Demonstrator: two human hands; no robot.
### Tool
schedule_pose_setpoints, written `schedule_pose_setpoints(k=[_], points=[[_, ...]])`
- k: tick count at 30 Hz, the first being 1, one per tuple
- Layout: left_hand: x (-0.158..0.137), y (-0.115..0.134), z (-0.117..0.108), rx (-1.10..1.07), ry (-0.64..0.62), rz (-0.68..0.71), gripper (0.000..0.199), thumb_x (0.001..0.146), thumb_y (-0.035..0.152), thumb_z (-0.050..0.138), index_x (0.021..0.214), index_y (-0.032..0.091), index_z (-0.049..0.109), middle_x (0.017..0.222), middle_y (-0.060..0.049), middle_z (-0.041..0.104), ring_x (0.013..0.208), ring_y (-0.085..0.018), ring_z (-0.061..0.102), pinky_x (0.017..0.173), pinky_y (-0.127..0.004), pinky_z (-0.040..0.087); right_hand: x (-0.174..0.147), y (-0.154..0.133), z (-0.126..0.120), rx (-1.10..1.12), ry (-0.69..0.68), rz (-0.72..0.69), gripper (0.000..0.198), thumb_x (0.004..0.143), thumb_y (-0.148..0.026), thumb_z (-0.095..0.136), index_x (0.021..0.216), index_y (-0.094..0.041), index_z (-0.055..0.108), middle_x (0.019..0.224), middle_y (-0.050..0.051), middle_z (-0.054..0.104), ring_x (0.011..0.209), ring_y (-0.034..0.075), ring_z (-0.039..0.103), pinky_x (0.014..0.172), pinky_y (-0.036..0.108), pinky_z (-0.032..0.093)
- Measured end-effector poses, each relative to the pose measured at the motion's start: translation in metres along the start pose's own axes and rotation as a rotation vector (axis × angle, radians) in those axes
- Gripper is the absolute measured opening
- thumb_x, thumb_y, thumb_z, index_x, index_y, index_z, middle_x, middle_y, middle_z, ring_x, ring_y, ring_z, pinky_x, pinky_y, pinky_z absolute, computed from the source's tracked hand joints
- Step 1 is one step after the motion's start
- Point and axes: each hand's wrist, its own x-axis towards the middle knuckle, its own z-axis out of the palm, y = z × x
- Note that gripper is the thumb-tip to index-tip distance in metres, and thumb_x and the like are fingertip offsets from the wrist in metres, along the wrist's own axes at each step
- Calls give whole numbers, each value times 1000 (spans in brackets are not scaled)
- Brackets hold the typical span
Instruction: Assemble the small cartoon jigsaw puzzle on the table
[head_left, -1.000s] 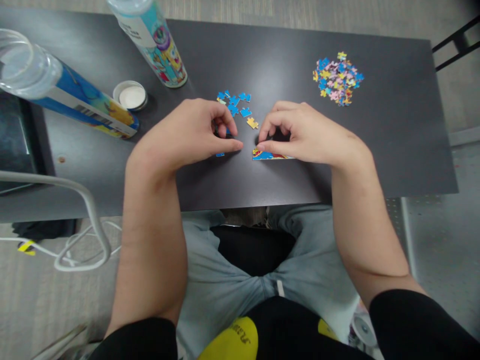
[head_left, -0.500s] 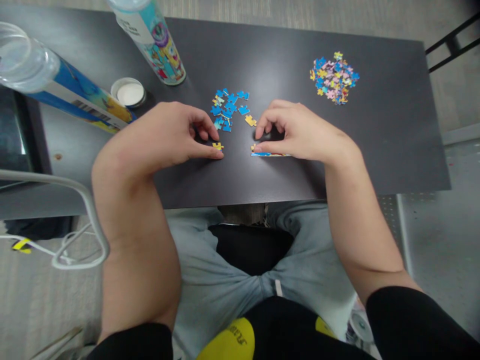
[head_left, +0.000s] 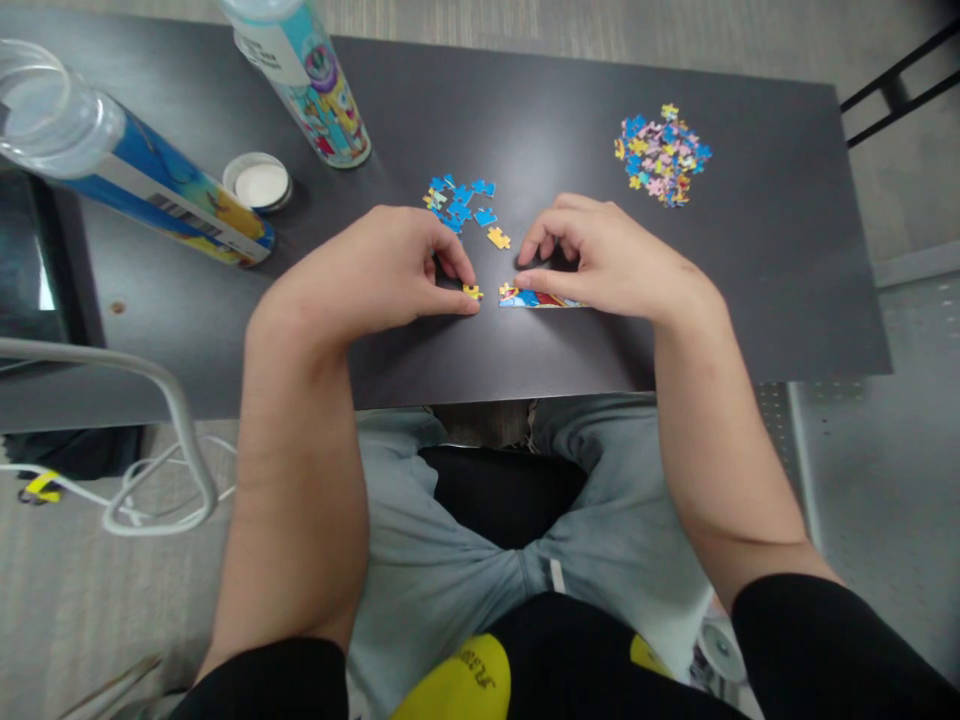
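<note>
My left hand pinches a yellow jigsaw piece between thumb and fingertips, just above or on the dark table. A short gap to its right separates it from a joined jigsaw strip in blue, red and yellow. Over that strip curls my right hand, its thumb and fingertips gripping the strip's left end, while the palm side hides part of it. Behind my hands lies a loose group of blue jigsaw pieces, partly covered by the left fingers. A single yellow-orange piece rests between the hands.
A mixed pile of jigsaw pieces lies at the back right of the table. On the left stand two printed tubes, one teal and one blue, with a round lid between them. A pale metal bar crosses at left.
My left hand has moved right with the yellow piece, closer to the strip. The right hand has stayed almost in place, and more of the strip shows below its thumb.
</note>
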Motion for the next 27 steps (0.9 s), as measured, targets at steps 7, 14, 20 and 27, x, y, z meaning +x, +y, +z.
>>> schedule_pose_setpoints(k=[7, 14, 20, 27], points=[[9, 9, 9, 18, -17, 30, 39, 96, 58, 94, 117, 26, 99, 101, -4, 87, 98, -28, 79, 89, -37, 58, -4, 3, -2, -34, -4, 14, 23, 109, -60, 94, 118, -39, 91, 122, 11, 86, 114, 40, 74, 102, 61, 63], [16, 8, 12, 10, 20, 33, 34, 92, 53, 103, 113, 26, 97, 99, -3, 85, 97, -28, 79, 90, -38, 58, -11, 7, -9, -99, 10, -5, 15, 109, -42, 87, 121, -34, 90, 128, 12, 85, 116, 39, 78, 100, 60, 64], [18, 14, 9, 4, 10, 31, 31, 98, 55, 95, 110, 27, 95, 95, -3, 83, 97, -28, 77, 89, -39, 56, -20, 7, -21, -102, 21, 55, 19, 114, -59, 84, 121, -43, 92, 132, 11, 87, 122, 42, 76, 110, 64, 67], [21, 21, 5, -18, -44, 17, 43, 97, 69, 92, 110, 28, 91, 103, -5, 87, 111, -33, 79, 104, -47, 61, -28, 16, -24, -34, 79, 44, 21, 108, -63, 89, 115, -43, 92, 130, 12, 87, 117, 45, 74, 112, 67, 63]])
